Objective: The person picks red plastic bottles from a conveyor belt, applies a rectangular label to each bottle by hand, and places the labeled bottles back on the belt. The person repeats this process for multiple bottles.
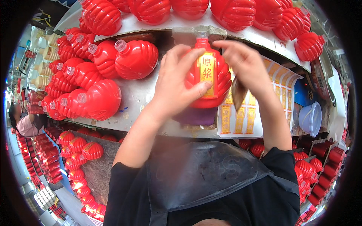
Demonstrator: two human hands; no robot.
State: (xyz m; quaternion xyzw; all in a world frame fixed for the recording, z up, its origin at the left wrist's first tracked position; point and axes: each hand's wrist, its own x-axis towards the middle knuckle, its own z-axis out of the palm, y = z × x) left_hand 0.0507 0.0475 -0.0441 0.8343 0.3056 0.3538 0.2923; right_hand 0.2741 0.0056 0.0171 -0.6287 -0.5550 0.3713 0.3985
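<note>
Black shirt (245,199) foremost; left hand (174,77) holds red bottle (211,81).

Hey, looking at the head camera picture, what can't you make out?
All in the head view:
Right hand: motion blurs its fingers.
Brown tapered piece below it: blurred and partly covered by that hand, so its kind is unclear.
Labelled red bottle: the left hand hides part of its left side.
Purple pad: the bottle hides part of it.
Top red bottles: the upper edge cuts several off.
</note>
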